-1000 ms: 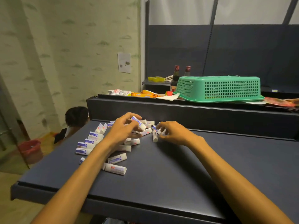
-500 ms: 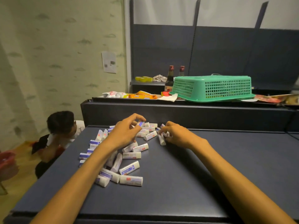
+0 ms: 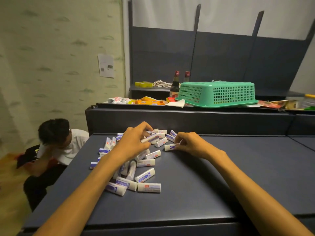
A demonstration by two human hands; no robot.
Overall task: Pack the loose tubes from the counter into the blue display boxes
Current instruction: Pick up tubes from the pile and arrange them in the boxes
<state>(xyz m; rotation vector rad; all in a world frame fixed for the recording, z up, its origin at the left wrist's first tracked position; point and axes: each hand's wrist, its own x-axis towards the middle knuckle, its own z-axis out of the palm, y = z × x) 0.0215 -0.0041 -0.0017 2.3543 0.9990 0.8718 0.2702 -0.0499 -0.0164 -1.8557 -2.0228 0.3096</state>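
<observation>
At frame centre, one tube (image 3: 171, 147) was pinched by the right hand (image 3: 189, 144) and another tube (image 3: 150, 138) by the left hand (image 3: 134, 142). Gathering was judged underway; no blue box was seen, so one must be found next.

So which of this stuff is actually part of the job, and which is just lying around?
Part of the job:
- loose tubes on the counter
- tube pinched by the right hand
- tube held by the left hand

Just lying about:
- green basket
- sauce bottles
- snack packets
- tape rolls
</observation>
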